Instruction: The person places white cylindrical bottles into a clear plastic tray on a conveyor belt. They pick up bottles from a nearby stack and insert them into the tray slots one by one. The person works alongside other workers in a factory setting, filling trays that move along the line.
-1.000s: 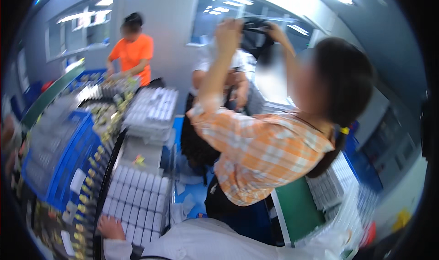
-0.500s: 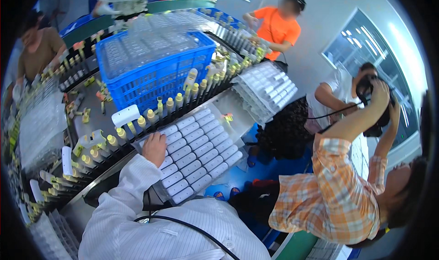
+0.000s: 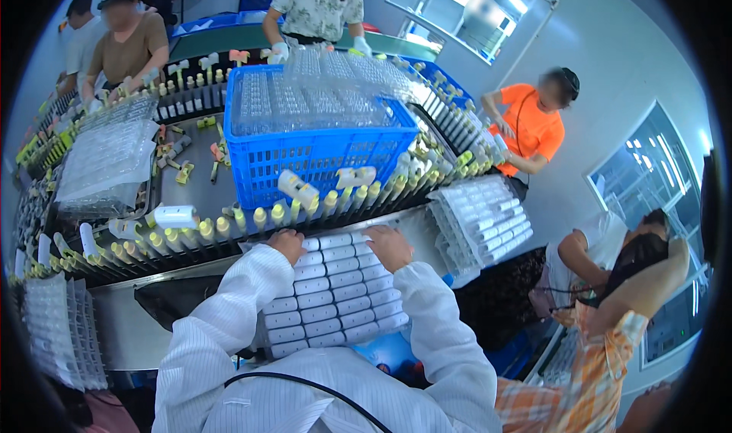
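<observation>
Right in front of me is a clear plastic tray [image 3: 268, 330] filled with rows of white, rounded oblong casings [image 3: 317, 286], each with a small dark mark. At its far left corner my left hand [image 3: 287, 245] is closed on the edge, fingers bent. My right hand [image 3: 390, 248] is curled over the far right corner, its fingertips partly hidden. The tray's near side runs down against my white striped coat. Just beyond both hands stands a row of yellow-topped posts [image 3: 261, 218], a few carrying white casings [image 3: 175, 216].
A blue crate [image 3: 320, 155] piled with clear trays stands beyond the posts. Stacked trays of white parts [image 3: 488, 223] are at the right, more trays [image 3: 61, 330] at the left. People work around the bench; one in a checked shirt [image 3: 602, 357] is close at my right.
My right hand has come into view and onto the tray's far right corner. The view has swung, and the tray now sits squarer before me. My left hand remains at the tray's edge.
</observation>
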The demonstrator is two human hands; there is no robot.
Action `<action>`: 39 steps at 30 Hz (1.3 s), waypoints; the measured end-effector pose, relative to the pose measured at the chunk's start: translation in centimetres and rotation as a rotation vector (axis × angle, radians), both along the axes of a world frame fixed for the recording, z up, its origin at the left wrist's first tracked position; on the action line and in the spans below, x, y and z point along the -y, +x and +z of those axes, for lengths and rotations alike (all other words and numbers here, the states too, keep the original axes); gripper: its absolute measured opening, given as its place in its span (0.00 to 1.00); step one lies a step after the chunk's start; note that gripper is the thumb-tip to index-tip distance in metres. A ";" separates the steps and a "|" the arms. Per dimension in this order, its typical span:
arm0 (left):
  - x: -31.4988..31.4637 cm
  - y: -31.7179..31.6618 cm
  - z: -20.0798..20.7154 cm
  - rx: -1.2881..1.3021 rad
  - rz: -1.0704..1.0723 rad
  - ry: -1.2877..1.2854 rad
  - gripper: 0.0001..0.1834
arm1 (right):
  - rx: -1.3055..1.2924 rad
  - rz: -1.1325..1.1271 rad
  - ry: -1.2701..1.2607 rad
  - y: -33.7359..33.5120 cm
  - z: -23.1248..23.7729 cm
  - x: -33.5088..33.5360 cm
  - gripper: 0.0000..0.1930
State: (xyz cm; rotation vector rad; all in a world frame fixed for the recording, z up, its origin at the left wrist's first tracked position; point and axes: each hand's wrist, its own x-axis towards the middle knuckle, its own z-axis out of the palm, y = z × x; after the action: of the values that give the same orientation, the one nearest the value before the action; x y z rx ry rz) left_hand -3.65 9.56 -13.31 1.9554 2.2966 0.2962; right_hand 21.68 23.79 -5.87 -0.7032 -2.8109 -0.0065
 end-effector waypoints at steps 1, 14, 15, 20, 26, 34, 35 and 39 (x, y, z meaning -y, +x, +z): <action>0.1 0.0 0.3 0.005 0.029 0.002 0.17 | 0.138 0.031 0.027 -0.8 -0.9 -2.0 0.15; 7.7 8.2 10.6 0.935 0.428 0.757 0.16 | 0.522 0.111 -0.188 -3.6 -2.2 -7.3 0.24; 7.9 7.7 10.9 1.184 0.400 0.880 0.17 | 0.475 0.119 -0.127 -3.5 -2.7 -7.1 0.23; 8.3 5.1 13.8 1.523 0.635 1.066 0.19 | 0.228 0.132 -0.055 -1.6 -2.4 -5.7 0.20; 8.5 -1.1 12.3 0.832 0.819 0.986 0.21 | -0.267 0.088 -0.470 1.8 0.3 -2.9 0.18; 12.2 -7.4 13.6 -0.011 0.804 0.517 0.20 | -0.716 0.048 -0.796 2.8 4.1 0.4 0.17; 12.5 -8.2 13.3 -0.027 0.865 0.480 0.21 | -0.757 0.039 -0.784 2.7 4.7 0.5 0.17; 14.6 -10.2 13.3 -0.086 0.960 0.382 0.21 | -1.001 -0.043 -1.182 0.2 6.6 -0.9 0.16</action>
State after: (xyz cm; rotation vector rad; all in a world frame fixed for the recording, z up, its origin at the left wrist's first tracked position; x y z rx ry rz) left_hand -13.84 -5.04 -0.04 0.7863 3.2520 0.7704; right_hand 21.84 24.68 0.72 -0.6514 -1.5971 1.5704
